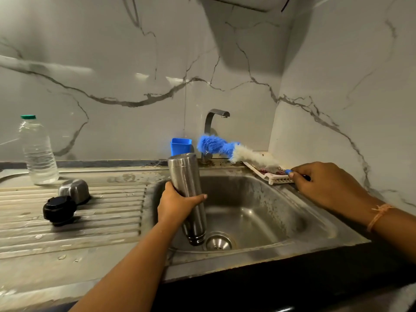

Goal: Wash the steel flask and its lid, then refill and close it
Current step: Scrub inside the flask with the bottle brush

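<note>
The steel flask [186, 190] stands tilted in the sink [258, 199]. Its ringed, narrower end is down just beside the drain [218, 240], and its broad flat end leans toward twelve o'clock. I take the lower end for the neck, though I cannot be sure. My left hand [174, 206] wraps the barrel at mid-height, thumb across the front.

At three o'clock, over the white tray [276, 179] on the sink's corner, my right hand [319, 183] pinches the handle of the bottle brush [225, 148]. Its blue-and-white head points toward the tap [213, 118].

To scrub well, I judge I should turn the mouth to face the brush, hold the flask low over the basin, and feed the bristles in straight.

The black lid [59, 210] and steel cup [75, 190] sit on the drainboard [101, 221] at nine o'clock, with the plastic bottle [38, 152] beyond them.
</note>
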`<state>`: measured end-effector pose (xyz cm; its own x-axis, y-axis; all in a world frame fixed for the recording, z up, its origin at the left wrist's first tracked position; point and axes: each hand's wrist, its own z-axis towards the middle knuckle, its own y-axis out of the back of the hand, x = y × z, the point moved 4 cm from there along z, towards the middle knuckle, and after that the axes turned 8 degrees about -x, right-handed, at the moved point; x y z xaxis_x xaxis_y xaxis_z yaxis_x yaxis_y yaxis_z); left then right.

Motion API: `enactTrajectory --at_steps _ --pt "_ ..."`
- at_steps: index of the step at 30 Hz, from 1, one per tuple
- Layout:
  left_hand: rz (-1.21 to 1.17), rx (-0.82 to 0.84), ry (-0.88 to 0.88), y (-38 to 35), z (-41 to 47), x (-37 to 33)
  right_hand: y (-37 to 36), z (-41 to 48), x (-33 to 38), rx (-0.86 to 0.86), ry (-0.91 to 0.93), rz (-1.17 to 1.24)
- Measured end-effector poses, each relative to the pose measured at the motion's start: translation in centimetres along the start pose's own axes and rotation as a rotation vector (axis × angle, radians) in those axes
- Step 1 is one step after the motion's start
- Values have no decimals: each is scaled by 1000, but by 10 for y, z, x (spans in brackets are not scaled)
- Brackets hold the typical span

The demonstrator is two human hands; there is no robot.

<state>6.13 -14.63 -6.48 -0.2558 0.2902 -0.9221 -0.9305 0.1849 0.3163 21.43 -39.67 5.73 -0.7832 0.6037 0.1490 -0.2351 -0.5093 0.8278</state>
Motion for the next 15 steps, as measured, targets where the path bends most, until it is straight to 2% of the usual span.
enactTrajectory --at_steps 3,8,11,15 --pt "-125 -3 110 -2 5 6 -6 -1 -3 29 -40 -13" --pt "-479 38 385 -3 5 11 -12 -1 -5 -1 -96 34" --pt "-591 56 458 -3 5 13 -19 1 -5 -18 -114 60" --pt "-611 78 479 -4 4 11 -31 2 4 -15 -125 116"
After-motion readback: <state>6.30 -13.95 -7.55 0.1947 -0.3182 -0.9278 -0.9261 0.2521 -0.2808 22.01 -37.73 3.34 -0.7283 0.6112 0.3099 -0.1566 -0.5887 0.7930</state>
